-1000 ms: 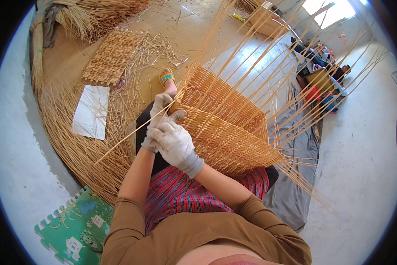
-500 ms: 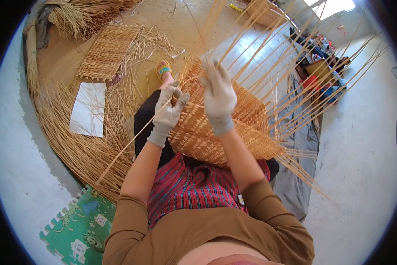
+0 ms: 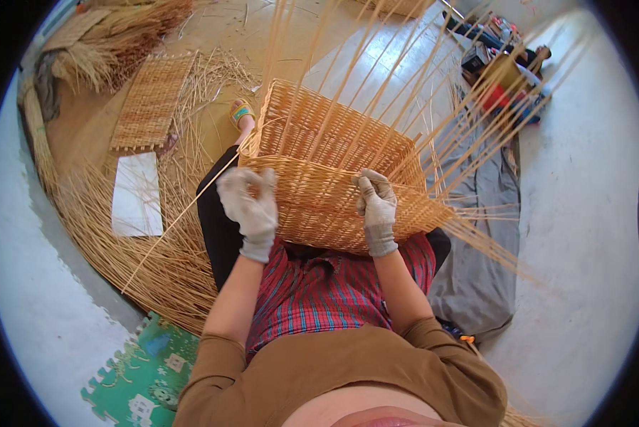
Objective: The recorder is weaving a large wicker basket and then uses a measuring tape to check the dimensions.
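A half-woven wicker basket (image 3: 312,203) rests on my lap, its opening facing up and away. Long loose stakes (image 3: 376,50) stand out from its far and right sides. My right hand (image 3: 378,203), in a pale knitted glove, is closed at the near rim, thumb and fingers pinching the edge. Gloved too, my left hand (image 3: 250,206) is smeared by motion beside the basket's left front; its fingers look curled, but whether they hold anything is unclear. A long thin strand (image 3: 181,217) slants from the basket's left corner down to the left, passing close to that hand.
Loose wicker rods (image 3: 149,263) cover the floor at left, with a white sheet (image 3: 136,196) and a woven panel (image 3: 152,103) among them. Bundled straw (image 3: 113,46) lies at the far left. Grey cloth (image 3: 476,263) spreads at right, and a green foam mat (image 3: 145,373) sits near left.
The basket has turned, its inside now showing more. My right hand has come down to the near rim. My left hand has shifted lower and left, away from the strand it pinched.
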The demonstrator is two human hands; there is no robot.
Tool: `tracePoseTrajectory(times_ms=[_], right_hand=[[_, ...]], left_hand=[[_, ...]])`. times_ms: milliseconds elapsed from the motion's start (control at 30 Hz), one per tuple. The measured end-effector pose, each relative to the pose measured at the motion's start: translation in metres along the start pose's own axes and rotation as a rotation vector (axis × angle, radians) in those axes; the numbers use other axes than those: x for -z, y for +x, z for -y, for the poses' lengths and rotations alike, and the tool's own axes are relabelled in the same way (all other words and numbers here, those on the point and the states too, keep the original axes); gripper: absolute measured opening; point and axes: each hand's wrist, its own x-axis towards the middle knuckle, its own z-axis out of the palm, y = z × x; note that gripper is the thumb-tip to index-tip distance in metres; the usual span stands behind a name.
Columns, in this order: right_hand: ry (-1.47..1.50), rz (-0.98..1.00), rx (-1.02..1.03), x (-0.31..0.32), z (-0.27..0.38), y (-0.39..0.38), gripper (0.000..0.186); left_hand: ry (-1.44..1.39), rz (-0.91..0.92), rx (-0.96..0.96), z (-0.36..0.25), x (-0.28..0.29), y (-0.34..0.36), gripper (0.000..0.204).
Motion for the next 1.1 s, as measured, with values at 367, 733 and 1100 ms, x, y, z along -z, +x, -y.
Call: tracePoseTrajectory(times_ms=[367,733,1100], right_hand=[[-0.283,0.085,0.467,-0.045,0.078,0.036,0.066],[-0.649,0.097,0.956,0.037,0.068,0.056,0.033],[0.127,0.324,0.373,-0.104,0.037,0.014,0.037]], left_hand=[[0.247,0.676,-0.251,-0.050,-0.021,-0.013,0.068],[0.458,1.017,-0.338,-0.135,-0.075,-0.038,0.066],[-0.348,-0.129,0.083,-0.004,-0.010,0.034,0.027]])
